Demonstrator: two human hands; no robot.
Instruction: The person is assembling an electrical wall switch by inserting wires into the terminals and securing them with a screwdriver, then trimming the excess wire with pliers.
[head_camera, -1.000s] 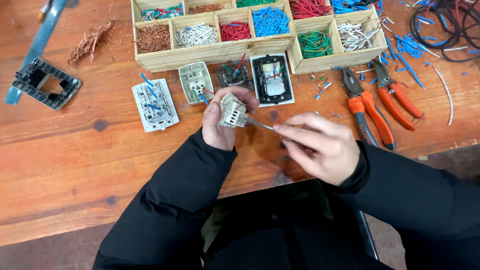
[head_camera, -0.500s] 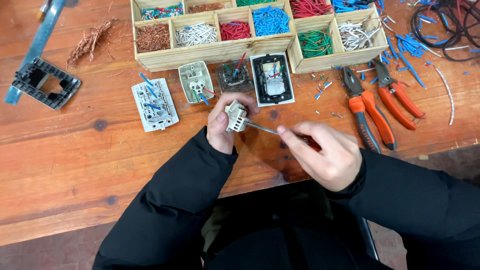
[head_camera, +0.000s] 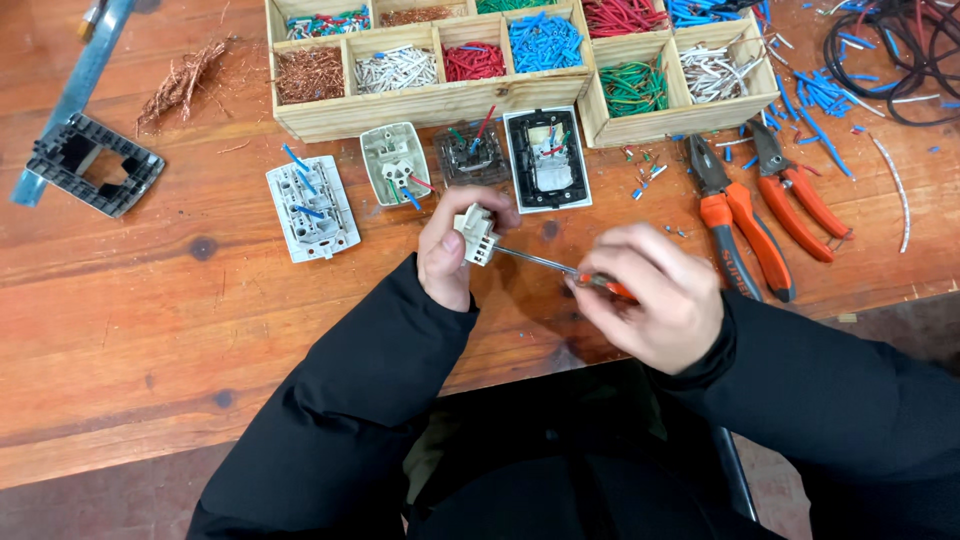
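1. Two orange-handled pliers (head_camera: 760, 215) are counted at 2 o'clock.
2. Four opened switch plates (head_camera: 312, 208) are laid at 11 o'clock.
3. One screwdriver (head_camera: 560, 267) is seen at centre.
4. One dark frame (head_camera: 95, 165) is seen at 9 o'clock.

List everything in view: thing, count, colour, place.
switch module: 1, white, in left hand
screwdriver: 1, orange handle, in right hand, tip at module
switch parts: 4, white, grey and black, in a row before the tray
wooden tray: 1, compartments of cut wire, table top
pliers: 2, orange handles, right
copper strands: 1 heap, upper left
dark frame: 1, far left
black cable: coil, top right
left hand: 1, grip shut
right hand: 1, grip shut
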